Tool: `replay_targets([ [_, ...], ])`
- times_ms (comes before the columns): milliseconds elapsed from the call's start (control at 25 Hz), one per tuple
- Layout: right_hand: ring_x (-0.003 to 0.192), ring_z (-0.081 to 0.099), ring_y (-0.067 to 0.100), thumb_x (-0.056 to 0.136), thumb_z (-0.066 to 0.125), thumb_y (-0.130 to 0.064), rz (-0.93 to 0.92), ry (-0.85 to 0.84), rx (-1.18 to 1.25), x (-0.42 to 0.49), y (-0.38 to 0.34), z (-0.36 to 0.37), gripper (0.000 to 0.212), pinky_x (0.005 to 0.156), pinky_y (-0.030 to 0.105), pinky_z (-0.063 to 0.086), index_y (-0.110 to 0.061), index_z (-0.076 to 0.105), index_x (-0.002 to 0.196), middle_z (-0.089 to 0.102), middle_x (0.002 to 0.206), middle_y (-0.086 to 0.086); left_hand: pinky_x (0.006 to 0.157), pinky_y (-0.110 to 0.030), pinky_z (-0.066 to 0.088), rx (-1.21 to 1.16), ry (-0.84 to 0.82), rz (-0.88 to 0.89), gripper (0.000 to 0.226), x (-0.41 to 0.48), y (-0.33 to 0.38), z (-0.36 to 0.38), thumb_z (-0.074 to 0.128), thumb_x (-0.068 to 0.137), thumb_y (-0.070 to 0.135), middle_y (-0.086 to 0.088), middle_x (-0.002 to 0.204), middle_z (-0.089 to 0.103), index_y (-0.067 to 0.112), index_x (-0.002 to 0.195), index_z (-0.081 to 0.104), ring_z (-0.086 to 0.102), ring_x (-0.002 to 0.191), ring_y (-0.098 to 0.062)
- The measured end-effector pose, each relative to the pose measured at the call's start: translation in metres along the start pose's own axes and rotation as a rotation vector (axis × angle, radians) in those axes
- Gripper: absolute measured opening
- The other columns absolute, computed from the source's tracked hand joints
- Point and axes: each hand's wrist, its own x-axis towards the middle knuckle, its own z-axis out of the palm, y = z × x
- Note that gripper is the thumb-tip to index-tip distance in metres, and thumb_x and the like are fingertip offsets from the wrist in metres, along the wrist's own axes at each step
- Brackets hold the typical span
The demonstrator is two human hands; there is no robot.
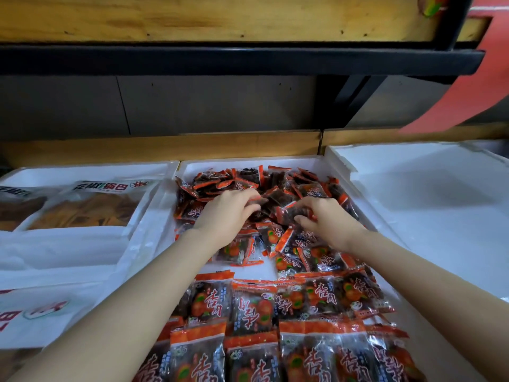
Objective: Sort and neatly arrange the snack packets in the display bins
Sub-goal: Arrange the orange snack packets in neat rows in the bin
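A white foam bin (292, 160) in the middle holds many small red-and-black snack packets. Near me the packets (252, 304) lie flat in neat rows. At the far end they form a loose heap (248, 179). Both my hands reach into that heap. My left hand (224, 213) has its fingers curled round packets at the pile's middle. My right hand (323, 213) pinches a dark packet (292, 213) between thumb and fingers. The fingertips of both hands are partly buried among the packets.
A foam bin (91, 172) on the left holds large clear bags of yellow crisps (88, 208). On the right stands a foam bin (413, 172) with nothing visible inside. A black shelf rail (248, 60) and wooden board overhang the back. A red strip (462, 97) hangs at upper right.
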Motion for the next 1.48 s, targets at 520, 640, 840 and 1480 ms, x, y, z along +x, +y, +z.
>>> replay_targets([
  [520, 0.077, 0.058, 0.007, 0.089, 0.061, -0.012, -0.081, 0.23, 0.423, -0.055, -0.069, -0.02, 0.009, 0.068, 0.021, 0.048, -0.018, 0.056, 0.094, 0.065, 0.091, -0.004, 0.092, -0.036, 0.051, -1.718, 0.128, -0.592, 0.027, -0.043, 0.059, -0.033, 0.049, 0.096, 0.015, -0.013, 0.106, 0.064, -0.004, 0.111, 0.059, 0.062, 0.1, -0.024],
  [640, 0.076, 0.056, 0.004, 0.09, 0.06, -0.012, -0.134, 0.2, 0.411, -0.064, -0.075, -0.029, 0.007, 0.067, 0.019, 0.047, -0.017, 0.056, 0.092, 0.062, 0.089, -0.006, 0.087, -0.031, 0.054, -1.658, 0.221, -0.724, 0.025, -0.052, 0.057, -0.036, 0.053, 0.094, 0.004, -0.015, 0.113, 0.066, 0.0, 0.116, 0.062, 0.064, 0.104, -0.024],
  [840, 0.08, 0.058, 0.002, 0.091, 0.059, -0.017, -0.124, 0.316, 0.322, -0.071, -0.076, -0.045, 0.012, 0.07, 0.02, 0.05, -0.026, 0.052, 0.087, 0.059, 0.089, -0.011, 0.074, -0.03, 0.053, -1.773, 0.234, -0.843, 0.047, -0.064, 0.053, -0.044, 0.055, 0.087, -0.009, -0.017, 0.117, 0.062, -0.002, 0.133, 0.045, 0.064, 0.094, -0.02],
  [1480, 0.124, 0.049, 0.005, 0.089, 0.058, -0.002, -0.232, 0.048, 0.549, -0.065, -0.055, -0.039, 0.037, 0.106, 0.027, 0.039, -0.022, 0.053, 0.119, 0.055, 0.13, -0.005, 0.1, -0.048, 0.047, -1.679, -0.003, -0.717, 0.037, -0.078, 0.066, -0.035, 0.061, 0.093, 0.025, -0.017, 0.121, 0.064, 0.004, 0.123, 0.057, 0.063, 0.11, -0.03],
])
